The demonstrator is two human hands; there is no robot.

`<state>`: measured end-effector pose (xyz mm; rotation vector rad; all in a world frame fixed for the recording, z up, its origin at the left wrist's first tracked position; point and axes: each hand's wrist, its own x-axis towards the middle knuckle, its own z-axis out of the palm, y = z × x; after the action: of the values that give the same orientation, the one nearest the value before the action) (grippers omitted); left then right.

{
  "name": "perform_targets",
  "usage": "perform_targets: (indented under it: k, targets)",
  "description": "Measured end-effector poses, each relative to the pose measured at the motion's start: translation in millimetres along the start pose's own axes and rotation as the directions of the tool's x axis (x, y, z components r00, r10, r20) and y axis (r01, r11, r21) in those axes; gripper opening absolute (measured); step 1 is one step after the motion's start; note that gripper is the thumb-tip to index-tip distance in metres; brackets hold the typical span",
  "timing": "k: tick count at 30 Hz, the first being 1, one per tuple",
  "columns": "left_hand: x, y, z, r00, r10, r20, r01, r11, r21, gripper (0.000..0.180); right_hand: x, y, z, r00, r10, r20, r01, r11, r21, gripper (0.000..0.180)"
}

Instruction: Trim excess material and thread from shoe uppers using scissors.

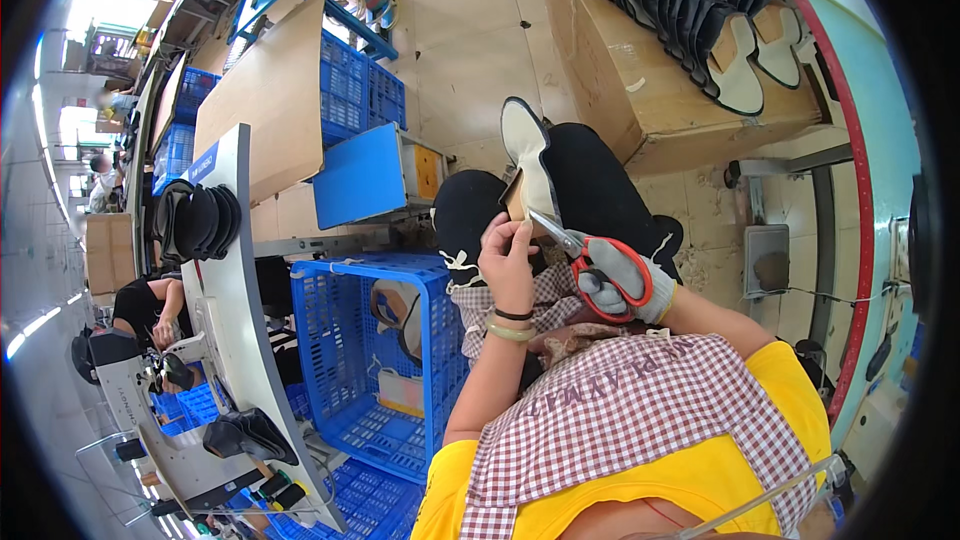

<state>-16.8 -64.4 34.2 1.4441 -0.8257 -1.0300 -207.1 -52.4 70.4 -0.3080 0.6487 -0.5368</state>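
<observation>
The left hand (508, 262) is pinching a black shoe upper (560, 185) steady while the gloved right hand (625, 285) (fingers gripping red-handled scissors (590, 255)) is bringing the blades to its edge.

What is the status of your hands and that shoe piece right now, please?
Left hand bare, pinching the shoe upper at its tan edge. Right hand gloved, red-handled scissors at that edge. Nothing between blades and shoe.

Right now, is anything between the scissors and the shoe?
No. The scissors, held in the gloved right hand, already reach the shoe, with the blades at its lower edge. The left hand holds the shoe just beside the blades, not across them.
</observation>
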Motion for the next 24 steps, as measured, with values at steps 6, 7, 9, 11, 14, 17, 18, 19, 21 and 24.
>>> perform_targets:
  k: [6, 7, 9, 11, 14, 17, 18, 19, 21, 24]
  targets:
    - [-4, -4, 3, 0.918, -0.278, 0.284, 0.374, 0.845, -0.382, 0.008, -6, 13, 3, 0.995, -0.044, -0.084, 0.051, 0.995, 0.09, 0.05]
    - [-8, -6, 6, 0.915, -0.276, 0.294, 0.377, 0.845, -0.381, 0.008, -7, 15, 5, 0.992, -0.073, -0.105, 0.086, 0.989, 0.121, 0.047]
    - [-15, -10, 14, 0.919, -0.26, 0.295, 0.369, 0.829, -0.421, 0.007, -10, 22, 6, 0.986, -0.078, -0.144, 0.1, 0.983, 0.156, 0.044]
    - [-19, -14, 18, 0.909, -0.252, 0.331, 0.381, 0.825, -0.418, 0.007, -11, 28, 3, 0.988, -0.104, -0.111, 0.125, 0.971, 0.205, 0.043]
    - [-23, -19, 21, 0.914, -0.239, 0.329, 0.365, 0.838, -0.405, 0.006, -10, 32, 4, 0.985, -0.112, -0.128, 0.137, 0.968, 0.209, 0.046]
    - [-24, -21, 18, 0.901, -0.249, 0.354, 0.387, 0.831, -0.4, 0.005, -6, 34, 6, 0.977, -0.107, -0.186, 0.148, 0.963, 0.226, 0.049]
    - [-23, -23, 15, 0.888, -0.245, 0.39, 0.4, 0.829, -0.39, 0.002, -5, 34, 7, 0.975, -0.134, -0.18, 0.171, 0.963, 0.21, 0.049]
    - [-23, -26, 13, 0.873, -0.24, 0.425, 0.412, 0.828, -0.38, 0.001, -4, 34, 9, 0.972, -0.16, -0.173, 0.193, 0.962, 0.194, 0.048]
    - [-24, -28, 11, 0.872, -0.233, 0.43, 0.408, 0.832, -0.377, 0.002, -4, 33, 15, 0.965, -0.17, -0.201, 0.21, 0.958, 0.195, 0.046]
    - [-28, -26, 14, 0.891, -0.166, 0.422, 0.318, 0.892, -0.322, 0.002, -4, 29, 19, 0.949, -0.183, -0.255, 0.238, 0.95, 0.202, 0.045]
